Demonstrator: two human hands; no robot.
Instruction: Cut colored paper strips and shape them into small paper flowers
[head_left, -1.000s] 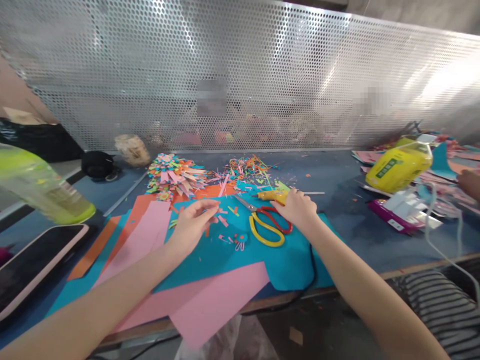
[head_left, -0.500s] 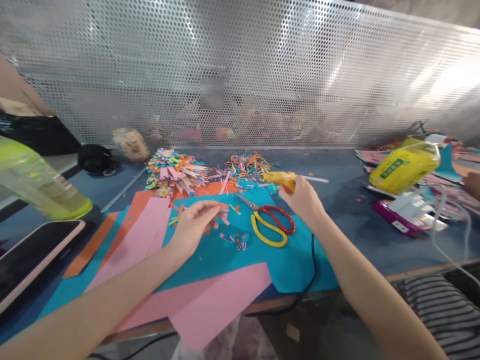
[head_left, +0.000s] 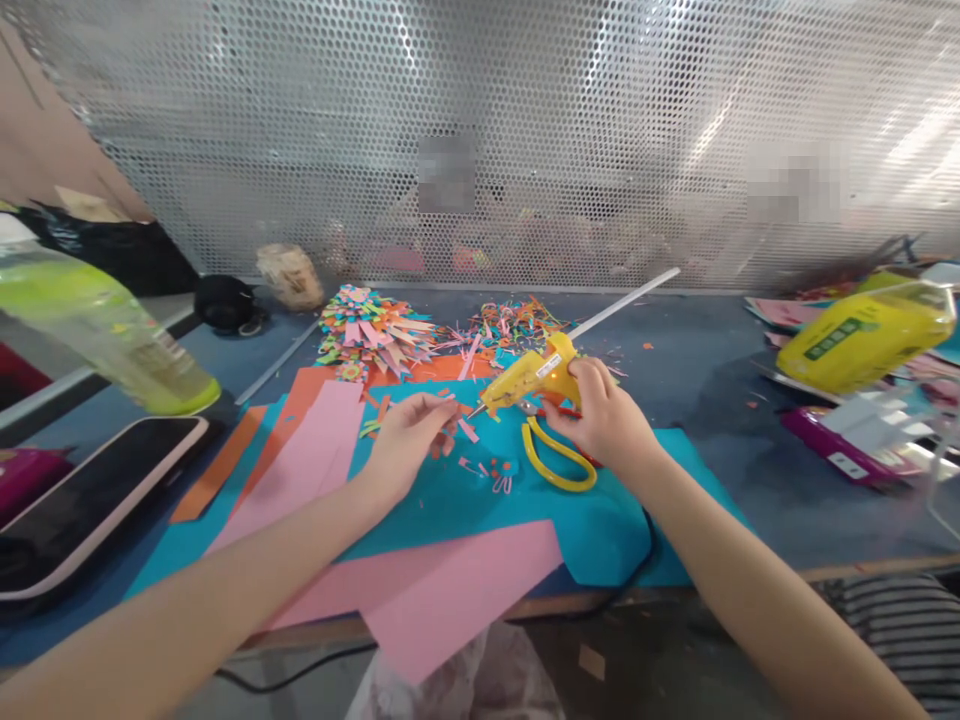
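Observation:
My right hand [head_left: 607,415] is wrapped round a yellow hot glue gun [head_left: 529,378], with a long clear glue stick [head_left: 626,302] sticking out of its back. The gun's metal nozzle points left, close to the fingertips of my left hand [head_left: 411,445]. That hand is closed in a pinch on a small paper piece, mostly hidden by the fingers. Below the gun lie scissors with one yellow handle loop [head_left: 559,470] and one red, partly covered by my right hand. Small cut paper bits [head_left: 501,474] are scattered on the blue paper sheet [head_left: 450,520].
A layered paper-strip craft [head_left: 367,335] and a heap of shreds [head_left: 517,325] stand at the back. Pink paper [head_left: 465,590] overhangs the table edge. Bottles [head_left: 112,330] and a phone [head_left: 97,500] are left; a yellow bottle [head_left: 855,335] and purple box [head_left: 840,445] right.
My right hand has lifted the glue gun and swung its nozzle down and left towards my left fingertips. The glue stick now slants upward. The view has shifted slightly left.

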